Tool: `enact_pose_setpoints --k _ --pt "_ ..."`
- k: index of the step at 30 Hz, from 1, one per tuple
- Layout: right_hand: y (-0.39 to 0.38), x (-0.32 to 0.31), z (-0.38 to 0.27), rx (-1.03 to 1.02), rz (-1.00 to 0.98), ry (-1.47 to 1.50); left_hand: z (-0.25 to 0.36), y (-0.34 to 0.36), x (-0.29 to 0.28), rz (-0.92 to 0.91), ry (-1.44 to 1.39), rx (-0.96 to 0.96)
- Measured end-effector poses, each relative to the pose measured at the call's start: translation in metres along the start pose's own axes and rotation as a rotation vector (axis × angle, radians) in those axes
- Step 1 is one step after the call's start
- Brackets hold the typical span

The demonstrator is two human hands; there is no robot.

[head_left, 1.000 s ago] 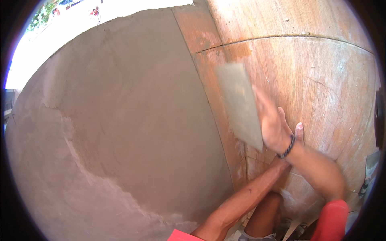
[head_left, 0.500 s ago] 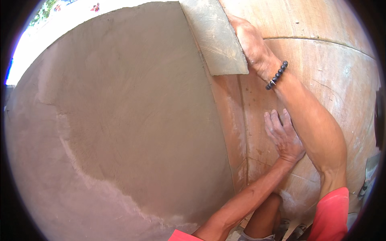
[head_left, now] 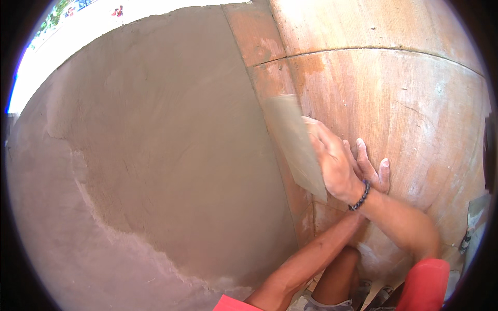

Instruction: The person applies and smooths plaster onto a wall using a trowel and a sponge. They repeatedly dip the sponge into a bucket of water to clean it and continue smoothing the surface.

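My right hand [head_left: 334, 163], with a dark beaded bracelet [head_left: 362, 196] at the wrist, is wrapped round a plastering trowel whose handle is hidden. Slightly blurred, the trowel's flat grey blade [head_left: 296, 145] is over the narrow tiled strip [head_left: 258, 39] beside the plaster. Partly behind the right hand, my left hand [head_left: 372, 168] rests with fingers spread on the brownish tiled surface [head_left: 415, 114]. The left forearm passes beneath the right wrist. Smooth grey-brown plaster [head_left: 181, 145] spreads over the surface on the left, its edge running along the strip.
A paler, pinkish surface [head_left: 57, 217] borders the plaster at the far left along a ragged line. At the right edge lies a flat-bladed tool [head_left: 476, 212], partly cut off. My bent knee [head_left: 340, 274] is below the forearms.
My right hand has brought the trowel down along the tiled strip from the upper edge, uncovering the strip's top. The left hand stays on the tiles, now partly covered by the right.
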State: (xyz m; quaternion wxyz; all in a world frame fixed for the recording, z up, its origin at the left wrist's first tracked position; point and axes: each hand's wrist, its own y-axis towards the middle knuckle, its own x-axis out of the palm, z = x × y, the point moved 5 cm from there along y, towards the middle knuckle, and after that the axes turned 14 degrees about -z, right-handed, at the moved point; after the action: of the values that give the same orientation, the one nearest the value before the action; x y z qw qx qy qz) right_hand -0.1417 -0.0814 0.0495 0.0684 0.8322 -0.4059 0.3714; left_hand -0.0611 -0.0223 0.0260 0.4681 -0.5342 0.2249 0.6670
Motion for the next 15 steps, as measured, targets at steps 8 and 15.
enact_pose_setpoints --k 8,15 --pt "0.031 -0.026 0.02 0.116 0.13 0.168 -0.009 -0.008 0.024 -0.146 -0.132 -0.038" --pt "0.04 -0.008 0.002 -0.012 0.14 0.082 -0.009 -0.006 0.014 -0.143 -0.132 -0.067"
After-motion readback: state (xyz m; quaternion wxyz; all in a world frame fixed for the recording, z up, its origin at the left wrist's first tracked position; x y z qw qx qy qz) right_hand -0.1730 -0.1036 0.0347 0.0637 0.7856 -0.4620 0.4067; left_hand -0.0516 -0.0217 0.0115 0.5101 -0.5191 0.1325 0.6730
